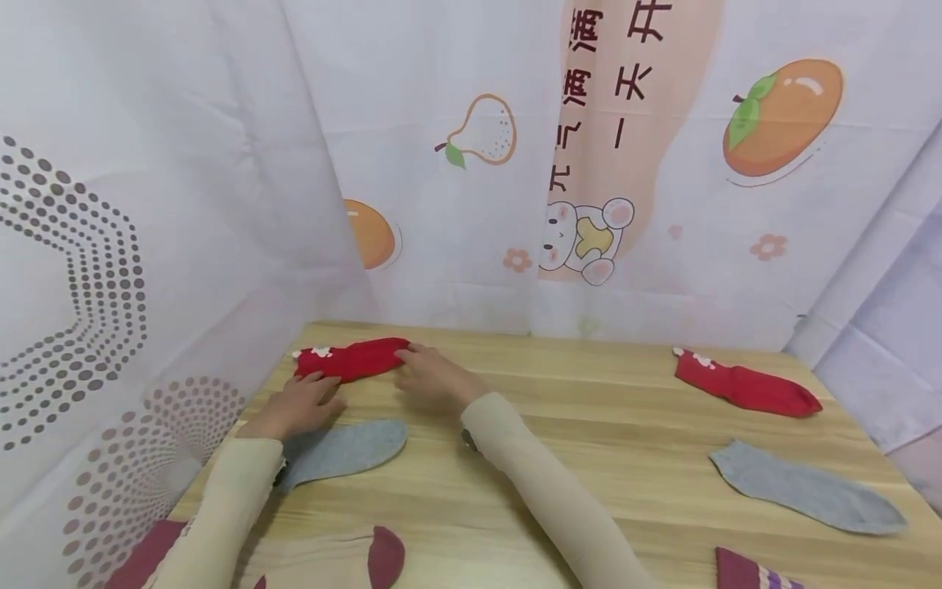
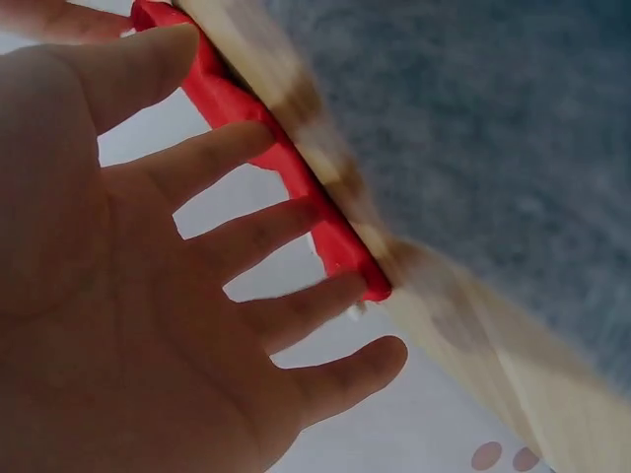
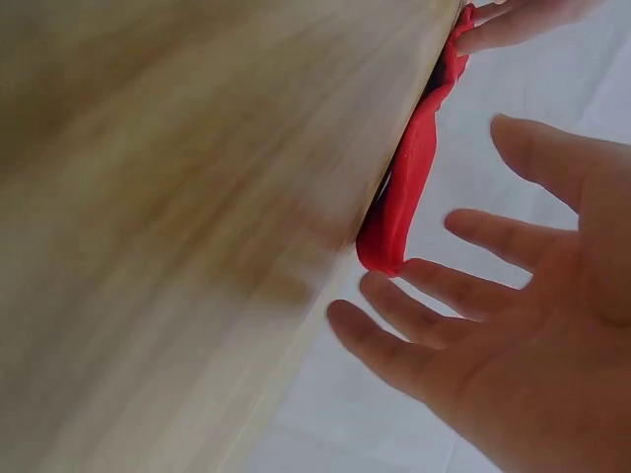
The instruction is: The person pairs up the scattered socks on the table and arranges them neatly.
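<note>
A red sock (image 1: 368,358) with a white pattern at its cuff lies flat at the table's back left. My left hand (image 1: 300,405) is at the cuff end, fingers spread, fingertips right at the sock's near edge. At the toe end, my right hand (image 1: 436,375) has its fingertips at the sock; the right wrist view shows those fingers spread and straight beside the red sock (image 3: 402,192). Just below the left hand lies a grey sock (image 1: 356,451), partly hidden by the wrist; it fills much of the left wrist view as a grey blur.
Another red sock (image 1: 743,388) and another grey sock (image 1: 809,487) lie on the right of the wooden table (image 1: 545,425). A cream sock with a maroon toe (image 1: 324,560) is at the near left, a maroon-and-purple one (image 1: 746,570) at the near right. A printed curtain (image 1: 456,229) hangs behind.
</note>
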`<state>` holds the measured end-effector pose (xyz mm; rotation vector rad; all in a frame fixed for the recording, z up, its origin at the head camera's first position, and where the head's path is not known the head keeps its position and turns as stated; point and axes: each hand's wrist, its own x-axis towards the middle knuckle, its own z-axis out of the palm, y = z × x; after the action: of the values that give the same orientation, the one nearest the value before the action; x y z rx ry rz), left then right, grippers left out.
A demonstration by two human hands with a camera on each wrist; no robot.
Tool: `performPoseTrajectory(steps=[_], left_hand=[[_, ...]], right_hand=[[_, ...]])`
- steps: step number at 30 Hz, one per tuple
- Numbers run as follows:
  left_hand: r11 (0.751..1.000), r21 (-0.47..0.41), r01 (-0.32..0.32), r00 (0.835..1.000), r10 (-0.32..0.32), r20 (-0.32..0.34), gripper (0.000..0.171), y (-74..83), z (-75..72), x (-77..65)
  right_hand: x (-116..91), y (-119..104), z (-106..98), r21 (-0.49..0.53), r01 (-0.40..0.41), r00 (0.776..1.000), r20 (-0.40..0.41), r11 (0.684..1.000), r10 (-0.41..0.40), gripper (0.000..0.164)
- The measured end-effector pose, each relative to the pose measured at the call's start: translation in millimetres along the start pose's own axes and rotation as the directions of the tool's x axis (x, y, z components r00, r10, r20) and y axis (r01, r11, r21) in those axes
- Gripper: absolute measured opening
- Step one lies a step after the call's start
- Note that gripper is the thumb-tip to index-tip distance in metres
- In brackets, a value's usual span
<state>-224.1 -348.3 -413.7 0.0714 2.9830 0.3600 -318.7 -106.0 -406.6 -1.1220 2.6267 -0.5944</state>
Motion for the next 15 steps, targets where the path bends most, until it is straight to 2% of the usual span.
performPoseTrajectory(steps=[4,7,12,15], left_hand=[[1.000,0.008,-0.007,1.000,0.007,0.018,0.061,4.6,-6.5,-3.5],[1.000,-0.005,-0.015,0.998,0.015,0.053,0.058,9.1,-11.1,-7.0],[0.996,-0.049,-0.077,0.992,0.081,0.097,0.051,14.8,-15.5,-12.6],[0.989,-0.073,-0.125,0.986,0.132,0.106,0.046,17.2,-16.3,-12.8]], right_hand=[[-0.6,-0.3,-0.8,-0.034,-0.017,1.000,0.000,0.999,0.017,0.054],[-1.7,0.2,-1.5,-0.007,-0.027,0.999,-0.028,1.000,0.027,0.050],[-3.8,4.6,0.6,0.000,-0.062,0.997,-0.047,0.998,0.062,0.052],[-4.9,8.5,1.7,-0.014,-0.097,0.995,-0.020,0.995,0.097,0.052]])
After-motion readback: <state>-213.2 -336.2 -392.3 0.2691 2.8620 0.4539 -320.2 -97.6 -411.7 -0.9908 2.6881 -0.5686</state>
